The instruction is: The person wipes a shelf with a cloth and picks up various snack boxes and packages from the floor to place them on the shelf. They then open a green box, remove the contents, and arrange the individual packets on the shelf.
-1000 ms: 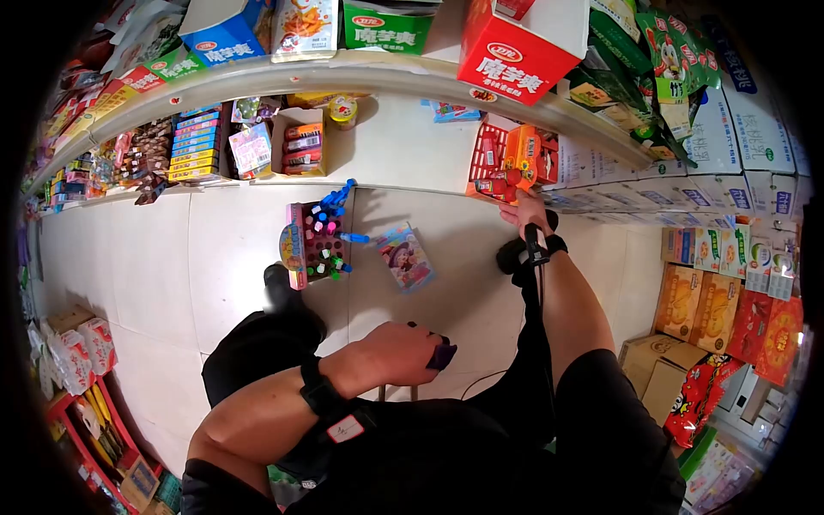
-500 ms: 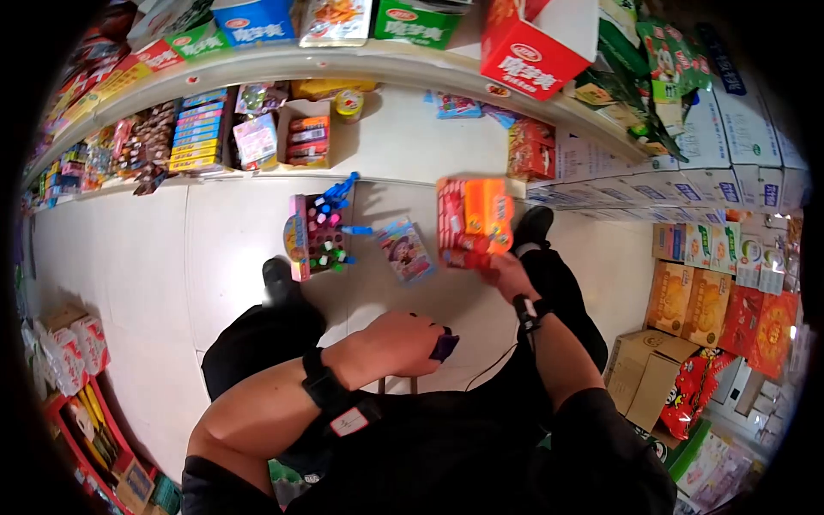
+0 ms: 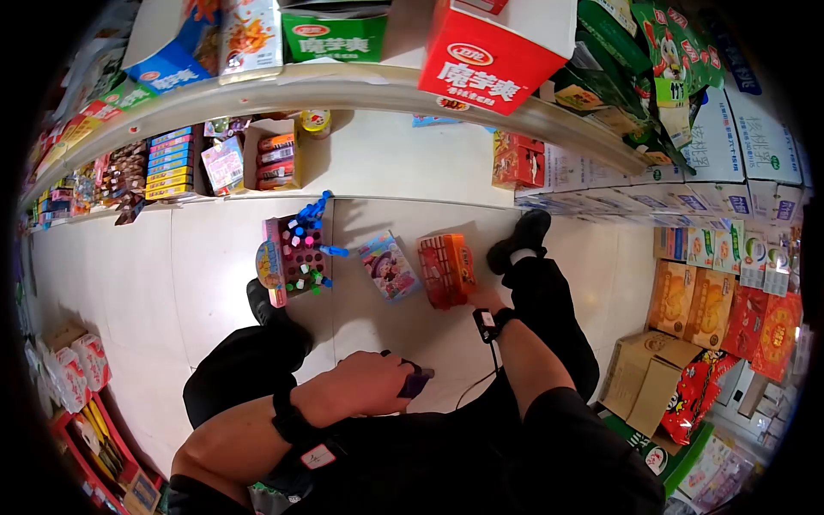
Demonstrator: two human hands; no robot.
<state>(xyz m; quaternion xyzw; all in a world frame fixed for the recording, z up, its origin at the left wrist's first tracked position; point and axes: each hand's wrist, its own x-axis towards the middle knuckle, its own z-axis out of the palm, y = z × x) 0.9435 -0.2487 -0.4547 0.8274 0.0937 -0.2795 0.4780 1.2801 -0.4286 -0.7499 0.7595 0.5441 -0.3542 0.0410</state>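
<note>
My right hand (image 3: pixel 486 299) is at the near right corner of a red and orange display box (image 3: pixel 445 270), its fingers mostly hidden by the box and blur. My left hand (image 3: pixel 365 382) is closed on a small dark purple item (image 3: pixel 415 383) over my lap. Left of the red box, a colourful flat packet (image 3: pixel 390 267) lies on the floor. Farther left stands an open pink box (image 3: pixel 276 260) with blue, green and pink tubes in its holes.
A lower shelf (image 3: pixel 395 163) crosses ahead, with small boxes at its left and a red box (image 3: pixel 518 160) at its right. An upper shelf edge (image 3: pixel 343 84) overhangs it. Cartons (image 3: pixel 639 378) stand at right, a red crate (image 3: pixel 120 446) at lower left.
The red and orange box has come lower and nearer the flat packet, with my right hand beside it. My left hand still holds the purple item. The whole view has shifted.
</note>
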